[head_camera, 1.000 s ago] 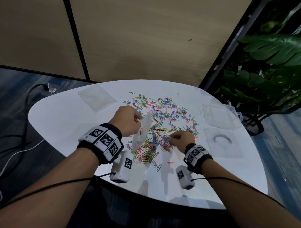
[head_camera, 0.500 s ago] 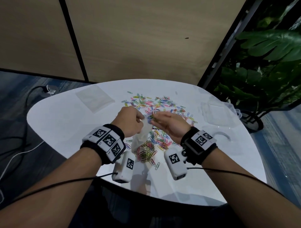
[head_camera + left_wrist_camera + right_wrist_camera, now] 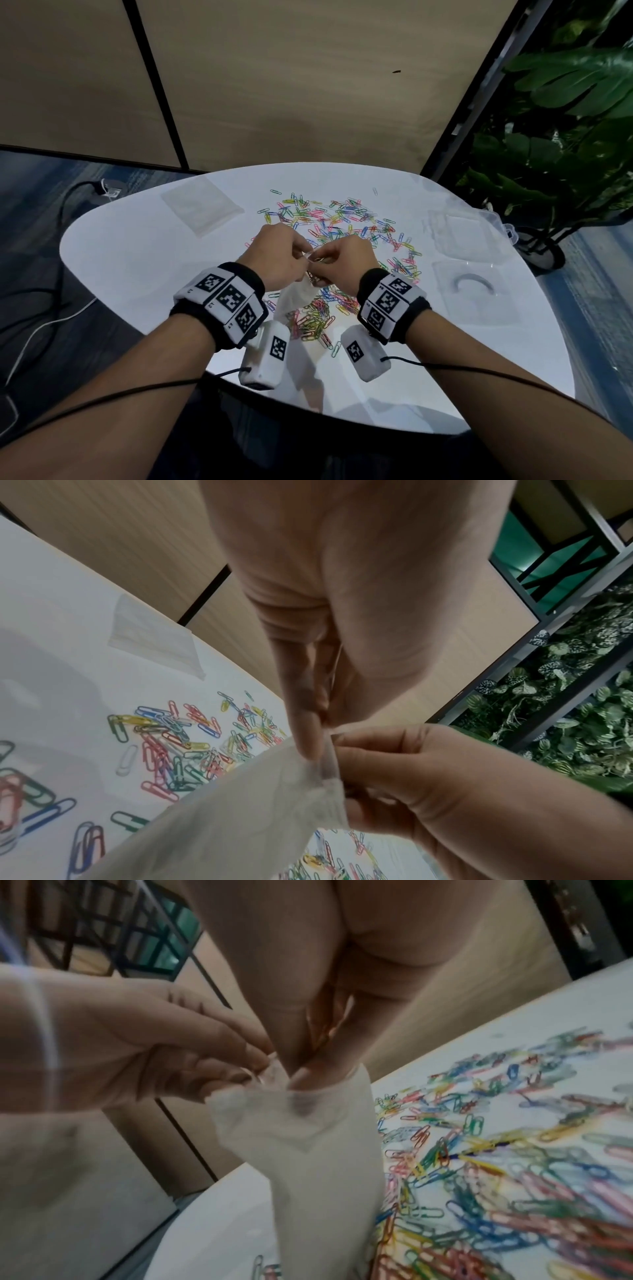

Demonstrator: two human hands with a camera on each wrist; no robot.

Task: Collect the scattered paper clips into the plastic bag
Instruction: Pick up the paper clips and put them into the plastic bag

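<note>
Both hands are raised together above the middle of the white table [image 3: 137,240], and they meet at the mouth of the plastic bag [image 3: 298,294]. The left hand [image 3: 277,257] pinches the top edge of the bag between thumb and fingers, so the bag hangs down from it toward the near part of the table. The right hand [image 3: 342,260] has its fingertips [image 3: 301,1074] pushed into the opening, with the fingers curled. It probably brings some clips to the bag, but I cannot tell if any clip is held between these fingers — the bag film and the hand hide them.

The paper clips [image 3: 346,222] are spread in a wide coloured heap, from the far middle of the table to the right and down to the near side, just under the bag. Almost all of them lie on the table, and the bag looks nearly empty, so the task seems to be at its beginning.

The step in hand is, I judge, to drop a small portion into the bag. The next move calls for the left hand to hold the mouth open while the right hand goes to the heap — and a larger pinch would help.
</note>
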